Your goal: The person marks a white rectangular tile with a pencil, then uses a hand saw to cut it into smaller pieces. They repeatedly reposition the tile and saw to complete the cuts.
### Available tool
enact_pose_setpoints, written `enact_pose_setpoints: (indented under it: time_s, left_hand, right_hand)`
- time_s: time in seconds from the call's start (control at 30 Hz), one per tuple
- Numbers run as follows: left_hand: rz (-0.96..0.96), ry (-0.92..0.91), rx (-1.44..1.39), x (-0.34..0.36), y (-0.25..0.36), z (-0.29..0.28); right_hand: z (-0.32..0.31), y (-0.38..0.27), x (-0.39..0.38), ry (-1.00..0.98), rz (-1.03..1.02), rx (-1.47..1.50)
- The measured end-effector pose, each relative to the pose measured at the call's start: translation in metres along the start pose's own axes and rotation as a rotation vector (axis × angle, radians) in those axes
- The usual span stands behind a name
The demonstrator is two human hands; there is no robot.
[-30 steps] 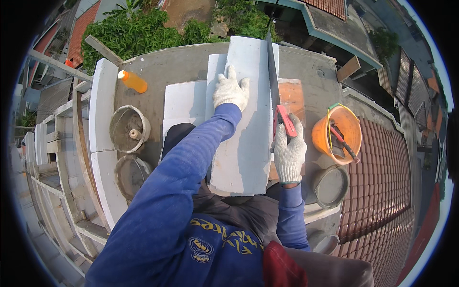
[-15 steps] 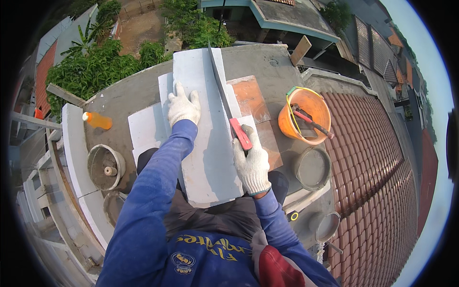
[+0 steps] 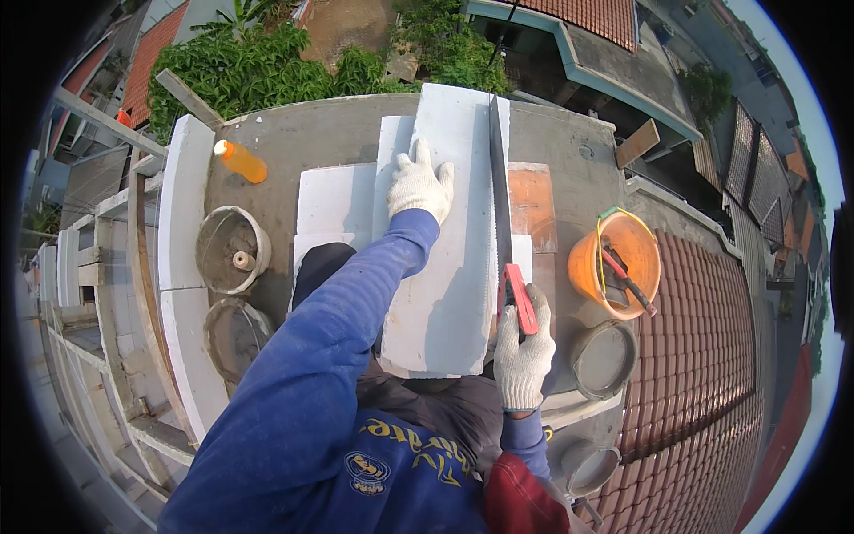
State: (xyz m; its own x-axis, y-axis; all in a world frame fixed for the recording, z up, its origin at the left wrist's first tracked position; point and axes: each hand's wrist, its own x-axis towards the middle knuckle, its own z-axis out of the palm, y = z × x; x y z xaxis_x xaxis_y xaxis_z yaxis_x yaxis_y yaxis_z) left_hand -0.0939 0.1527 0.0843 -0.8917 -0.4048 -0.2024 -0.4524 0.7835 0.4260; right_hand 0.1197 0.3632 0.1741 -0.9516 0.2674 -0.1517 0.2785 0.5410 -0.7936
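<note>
A long pale block [image 3: 449, 294], light and plaster-like, lies lengthwise before me, its near end by my lap. My gloved left hand [image 3: 420, 185] presses on its top with the fingers spread. A handsaw [image 3: 521, 303] with a red handle is gripped in my gloved right hand [image 3: 523, 360]. Its long dark blade points away from me along the block's right side; how deep it sits in the block I cannot tell. Beneath and beside the block are other white slabs [image 3: 334, 196].
Right of the slabs lie brownish tiles [image 3: 531, 209]. An orange bucket [image 3: 583, 267] holding a red-handled tool stands further right, near grey pails [image 3: 605, 360]. On the left are mortar buckets [image 3: 206, 240] and an orange bottle [image 3: 242, 162]. A tiled roof [image 3: 694, 329] slopes beyond the right edge.
The saw and my right hand have drawn back toward me along the block. My left hand stays on the block. The whole view has turned, shifting the scene rightward.
</note>
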Motion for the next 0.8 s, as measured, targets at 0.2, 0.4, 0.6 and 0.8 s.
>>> enact_pose_setpoints:
  time_s: [0.2,0.4,0.6,0.8]
  left_hand:
    - [-0.009,0.036,-0.021,-0.002,0.0,-0.002]
    - [0.013,0.028,-0.009,-0.003,-0.002,0.001]
    - [-0.013,-0.017,-0.044,-0.003,0.001,-0.008]
    - [0.002,-0.005,-0.056,-0.005,-0.001,-0.007]
  right_hand:
    - [0.056,-0.048,0.147,-0.025,-0.219,-0.023]
    - [-0.011,0.003,-0.039,0.037,-0.1,-0.018]
    - [0.036,-0.041,0.094,-0.044,-0.046,0.051]
    - [0.034,-0.038,0.113,-0.109,-0.103,0.095]
